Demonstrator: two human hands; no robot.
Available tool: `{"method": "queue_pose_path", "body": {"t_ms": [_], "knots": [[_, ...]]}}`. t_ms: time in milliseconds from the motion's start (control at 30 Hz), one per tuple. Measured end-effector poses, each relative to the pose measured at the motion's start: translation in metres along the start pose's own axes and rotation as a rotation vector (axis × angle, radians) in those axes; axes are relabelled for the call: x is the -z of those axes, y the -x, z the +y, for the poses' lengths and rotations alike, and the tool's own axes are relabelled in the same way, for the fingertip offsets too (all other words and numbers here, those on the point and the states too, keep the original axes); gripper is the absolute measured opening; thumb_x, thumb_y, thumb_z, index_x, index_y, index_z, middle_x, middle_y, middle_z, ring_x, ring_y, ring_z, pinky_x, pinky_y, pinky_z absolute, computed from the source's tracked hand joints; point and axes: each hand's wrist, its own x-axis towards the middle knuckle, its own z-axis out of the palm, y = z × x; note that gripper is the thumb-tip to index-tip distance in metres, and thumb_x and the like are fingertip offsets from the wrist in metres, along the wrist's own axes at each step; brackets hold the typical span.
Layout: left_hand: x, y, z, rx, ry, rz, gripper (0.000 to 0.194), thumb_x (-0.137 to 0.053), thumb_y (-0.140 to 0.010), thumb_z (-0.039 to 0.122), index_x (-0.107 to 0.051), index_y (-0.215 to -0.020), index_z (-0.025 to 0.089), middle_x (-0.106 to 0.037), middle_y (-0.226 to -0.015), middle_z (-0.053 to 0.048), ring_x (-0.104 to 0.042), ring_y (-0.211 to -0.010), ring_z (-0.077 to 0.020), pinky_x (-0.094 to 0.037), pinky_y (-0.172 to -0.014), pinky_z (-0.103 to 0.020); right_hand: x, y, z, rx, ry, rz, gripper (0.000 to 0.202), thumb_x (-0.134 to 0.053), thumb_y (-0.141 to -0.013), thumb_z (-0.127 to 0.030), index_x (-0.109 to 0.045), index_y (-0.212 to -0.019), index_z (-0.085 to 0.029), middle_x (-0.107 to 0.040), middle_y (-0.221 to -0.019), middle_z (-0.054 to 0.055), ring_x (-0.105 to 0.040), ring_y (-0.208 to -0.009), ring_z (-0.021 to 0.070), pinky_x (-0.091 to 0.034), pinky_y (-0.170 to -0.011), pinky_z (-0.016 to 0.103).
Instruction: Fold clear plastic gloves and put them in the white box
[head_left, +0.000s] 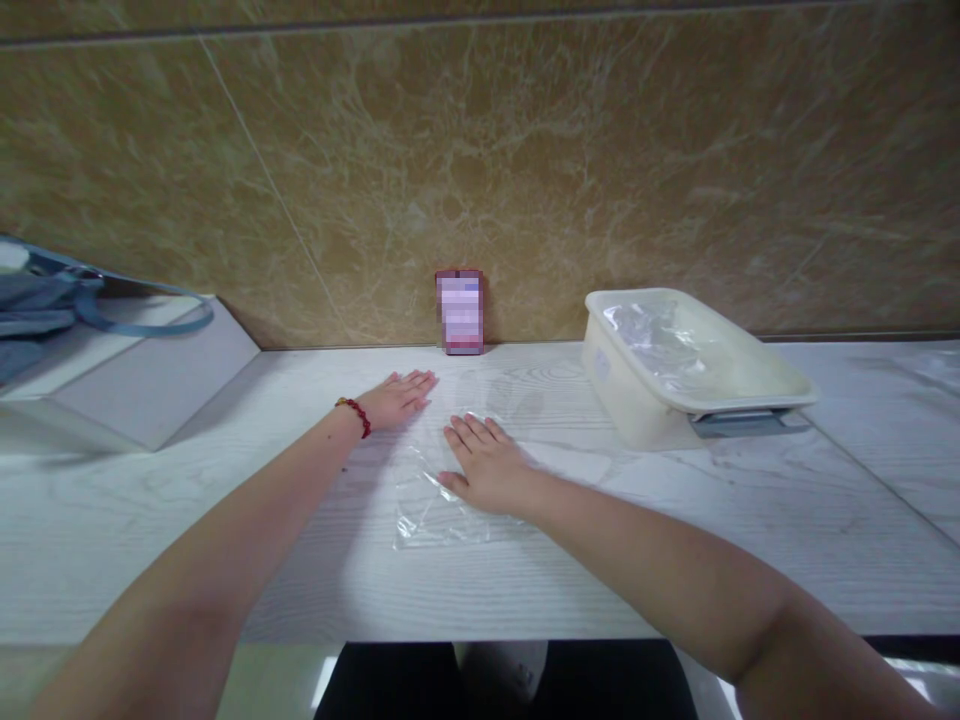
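My right hand [486, 466] lies flat on a clear plastic bag [442, 520], its fingers stretched out and slightly apart. The bag is spread on the white wood-grain table, partly hidden under that hand and wrist. Just beyond the bag's upper left side, my left hand [399, 398] rests palm down with fingers extended, holding nothing. A red beaded bracelet [355, 415] circles the left wrist. Right of the bag, a cream plastic tub [637, 400] with a grey latch has crumpled clear plastic [667, 340] inside.
A phone [462, 312] in a red case leans against the brown marbled wall [465, 150]. On the left, a white box [172, 375] carries a blue bag with a strap [150, 325]. The table's front edge [420, 640] runs just above my legs.
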Motion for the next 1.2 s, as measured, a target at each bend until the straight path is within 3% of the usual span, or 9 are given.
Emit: {"method": "queue_pose_path", "body": {"t_ms": [133, 267, 367, 467, 567, 633, 833, 1100, 1200], "knots": [[-0.002, -0.004, -0.017, 0.195, -0.004, 0.051, 0.054, -0.011, -0.086, 0.04, -0.021, -0.132, 0.014, -0.02, -0.139, -0.009, -0.015, -0.127, -0.0226, -0.017, -0.099, -0.046, -0.001, 0.0, 0.0, -0.002, -0.003, 0.011, 0.066, -0.019, -0.082, -0.054, -0.022, -0.132, -0.012, -0.016, -0.139, 0.009, -0.009, -0.128, 0.0231, -0.005, -0.103, 0.041], [0.0, 0.016, -0.016, 0.305, 0.011, 0.132, 0.052, -0.01, -0.087, 0.035, -0.027, -0.13, 0.012, -0.025, -0.136, -0.011, -0.018, -0.126, -0.0222, -0.019, -0.099, -0.045, -0.002, 0.0, 0.0, -0.002, -0.006, 0.004, 0.067, -0.019, -0.082, -0.054, -0.022, -0.132, -0.01, -0.015, -0.14, 0.009, -0.009, -0.128, 0.0235, -0.005, -0.103, 0.041], [0.005, 0.04, 0.005, 0.242, -0.002, 0.165, 0.053, -0.011, -0.087, 0.037, -0.027, -0.13, 0.011, -0.028, -0.135, -0.012, -0.02, -0.125, -0.0212, -0.018, -0.1, -0.043, -0.004, -0.001, 0.001, 0.003, -0.005, 0.015, 0.067, -0.018, -0.082, -0.054, -0.022, -0.132, -0.011, -0.015, -0.14, 0.009, -0.009, -0.128, 0.0234, -0.005, -0.103, 0.042], [0.008, 0.056, 0.036, 0.074, 0.009, 0.111, 0.052, -0.012, -0.087, 0.04, -0.024, -0.131, 0.013, -0.028, -0.136, -0.01, -0.02, -0.126, -0.0173, -0.017, -0.101, -0.038, -0.006, -0.001, 0.002, 0.006, -0.003, 0.035, 0.068, -0.017, -0.081, -0.055, -0.022, -0.132, -0.011, -0.016, -0.139, 0.009, -0.008, -0.128, 0.0233, -0.005, -0.103, 0.042], [0.007, 0.053, 0.056, -0.004, 0.016, 0.078, 0.052, -0.009, -0.088, 0.041, -0.024, -0.131, 0.016, -0.028, -0.136, -0.008, -0.021, -0.125, -0.0159, -0.017, -0.101, -0.038, -0.005, -0.001, 0.001, 0.001, -0.001, 0.022, 0.068, -0.019, -0.081, -0.055, -0.023, -0.132, -0.01, -0.016, -0.139, 0.01, -0.009, -0.128, 0.0237, -0.006, -0.103, 0.042], [0.006, 0.043, 0.06, -0.026, 0.003, 0.077, 0.052, -0.009, -0.088, 0.041, -0.024, -0.131, 0.016, -0.026, -0.137, -0.008, -0.02, -0.125, -0.0165, -0.015, -0.101, -0.04, -0.003, -0.001, 0.0, -0.002, 0.003, 0.005, 0.067, -0.02, -0.081, -0.054, -0.024, -0.131, -0.01, -0.016, -0.139, 0.01, -0.009, -0.128, 0.0237, -0.006, -0.103, 0.042], [0.007, 0.015, 0.041, -0.166, 0.024, 0.019, 0.051, -0.011, -0.088, 0.04, -0.017, -0.133, 0.017, -0.019, -0.139, -0.007, -0.013, -0.127, -0.0142, -0.009, -0.102, -0.038, -0.002, -0.002, 0.0, -0.004, 0.008, 0.001, 0.068, -0.02, -0.081, -0.055, -0.023, -0.132, -0.01, -0.016, -0.139, 0.009, -0.008, -0.128, 0.0233, -0.005, -0.103, 0.042], [0.004, -0.002, 0.006, -0.024, 0.008, 0.03, 0.051, -0.009, -0.088, 0.04, -0.022, -0.131, 0.017, -0.022, -0.138, -0.008, -0.019, -0.126, -0.0179, -0.009, -0.101, -0.044, -0.006, -0.002, 0.002, 0.003, -0.001, 0.021, 0.069, -0.017, -0.081, -0.056, -0.022, -0.133, -0.011, -0.015, -0.14, 0.009, -0.008, -0.128, 0.0234, -0.006, -0.103, 0.042], [0.003, -0.003, -0.009, 0.109, 0.011, 0.078, 0.053, -0.009, -0.088, 0.04, -0.027, -0.129, 0.013, -0.025, -0.137, -0.009, -0.021, -0.125, -0.0205, -0.012, -0.1, -0.043, -0.005, -0.002, 0.001, -0.006, -0.004, 0.01, 0.069, -0.017, -0.081, -0.055, -0.021, -0.133, -0.011, -0.014, -0.14, 0.009, -0.008, -0.128, 0.0233, -0.005, -0.103, 0.042]]}}
